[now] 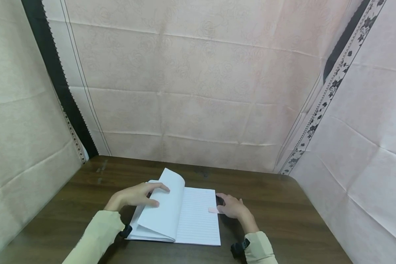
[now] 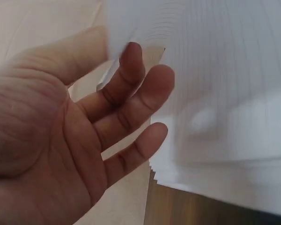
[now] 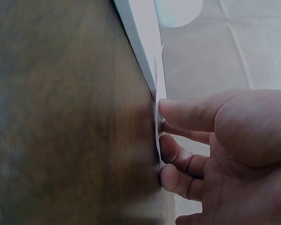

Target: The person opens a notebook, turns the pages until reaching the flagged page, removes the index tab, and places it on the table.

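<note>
An open notebook (image 1: 199, 216) with lined paper lies on the table. My left hand (image 1: 136, 194) holds a raised, curved page (image 1: 166, 209) at its left edge. In the head view its thumb and forefinger rest over the page's face; the left wrist view shows the other fingers (image 2: 152, 91) bent on the opposite side. At the notebook's right edge, my right hand (image 1: 232, 206) pinches a small pink sticky note (image 1: 213, 210). The right wrist view has this thin strip (image 3: 158, 133) edge-on between thumb and fingertips, beside the notebook's edge (image 3: 133, 37).
The brown wooden table (image 1: 267, 198) extends around the notebook. Pale patterned cloth (image 1: 198, 80) hangs behind it and on both sides. Dark wrist-worn devices (image 1: 239, 249) sit at both cuffs.
</note>
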A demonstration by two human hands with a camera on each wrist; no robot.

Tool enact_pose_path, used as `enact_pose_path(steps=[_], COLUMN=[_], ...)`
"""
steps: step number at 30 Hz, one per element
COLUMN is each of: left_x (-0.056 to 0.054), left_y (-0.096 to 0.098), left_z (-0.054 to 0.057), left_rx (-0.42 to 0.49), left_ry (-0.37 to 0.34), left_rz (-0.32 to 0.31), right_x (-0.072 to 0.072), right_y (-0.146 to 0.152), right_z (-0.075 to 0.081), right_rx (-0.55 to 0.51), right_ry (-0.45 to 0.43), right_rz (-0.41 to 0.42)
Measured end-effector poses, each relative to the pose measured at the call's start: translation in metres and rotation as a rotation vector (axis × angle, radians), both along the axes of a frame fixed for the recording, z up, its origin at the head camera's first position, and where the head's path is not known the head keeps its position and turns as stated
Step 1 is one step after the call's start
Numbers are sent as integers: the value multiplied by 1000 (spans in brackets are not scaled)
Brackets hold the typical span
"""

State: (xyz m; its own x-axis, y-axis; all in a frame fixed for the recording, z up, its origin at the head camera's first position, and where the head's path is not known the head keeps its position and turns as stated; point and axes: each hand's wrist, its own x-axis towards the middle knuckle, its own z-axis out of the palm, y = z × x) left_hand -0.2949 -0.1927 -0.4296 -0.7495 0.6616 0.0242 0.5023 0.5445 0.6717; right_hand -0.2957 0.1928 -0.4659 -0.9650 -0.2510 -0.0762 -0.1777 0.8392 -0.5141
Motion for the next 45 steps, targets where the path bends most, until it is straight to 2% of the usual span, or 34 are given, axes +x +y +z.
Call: enact_pose_path(steps=[8, 15, 24, 31, 39, 45], left_x=[2, 6, 5, 5, 6, 5], left_y=[-7, -6, -6, -9, -8, -7], left_z=[0, 0, -7, -13, -11, -11], left_rx=[-126, -177, -203, -236, -284, -298], left_ry=[-93, -176, -195, -205, -221, -204], left_rz=[124, 188, 200, 252, 313, 312], right_x=[1, 1, 1, -1, -1, -1], right_y=[0, 0, -1, 0, 1, 2], right_z=[2, 2, 2, 2, 0, -1], right_rx=[2, 9, 11, -5, -6, -15], right_ry=[1, 2, 7, 0, -2, 2], right_rz=[-1, 0, 12, 10, 7, 10])
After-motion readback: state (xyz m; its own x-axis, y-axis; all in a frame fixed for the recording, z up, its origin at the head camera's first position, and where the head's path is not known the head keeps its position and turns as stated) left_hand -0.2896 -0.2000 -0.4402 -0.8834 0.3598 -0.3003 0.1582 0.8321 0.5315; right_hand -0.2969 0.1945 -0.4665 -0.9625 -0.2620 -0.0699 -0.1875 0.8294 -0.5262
